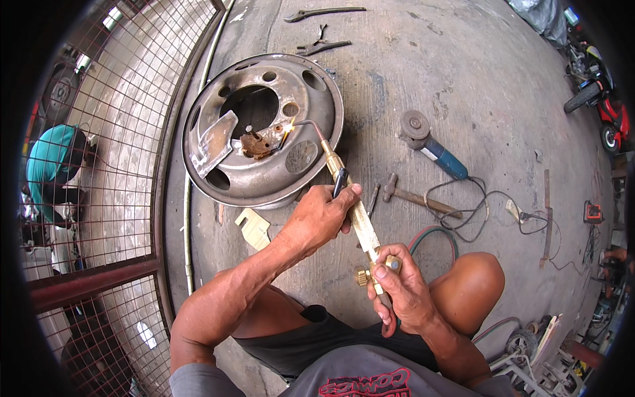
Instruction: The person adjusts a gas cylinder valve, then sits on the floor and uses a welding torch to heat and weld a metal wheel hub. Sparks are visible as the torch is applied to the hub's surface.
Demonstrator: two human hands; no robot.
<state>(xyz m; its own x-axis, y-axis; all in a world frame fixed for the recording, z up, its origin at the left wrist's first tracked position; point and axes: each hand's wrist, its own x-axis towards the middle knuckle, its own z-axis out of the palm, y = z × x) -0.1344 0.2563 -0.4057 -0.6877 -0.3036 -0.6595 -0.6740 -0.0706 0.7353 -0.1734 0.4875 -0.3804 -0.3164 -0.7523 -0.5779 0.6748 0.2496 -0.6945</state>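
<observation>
A brass cutting torch (360, 225) runs diagonally across the middle of the view. My left hand (329, 212) is closed round its upper body beside a black lever; my right hand (400, 284) grips the lower end near the brass valve knobs and hoses. Its tip glows at a rusty plate (258, 143) lying on a steel wheel rim (278, 175). A grey metal sheet (211, 142) also rests on the rim, left of the rusty piece. A tan template (254, 228) lies on the concrete below the rim.
An angle grinder (433, 149), hammer (420, 200) and cables lie to the right; pliers (324, 46) and a wrench (324, 11) above. A mesh fence (99, 266) borders the left, with a crouching person (53, 159) in teal beyond. Motorbikes (605, 132) and clutter line the right edge.
</observation>
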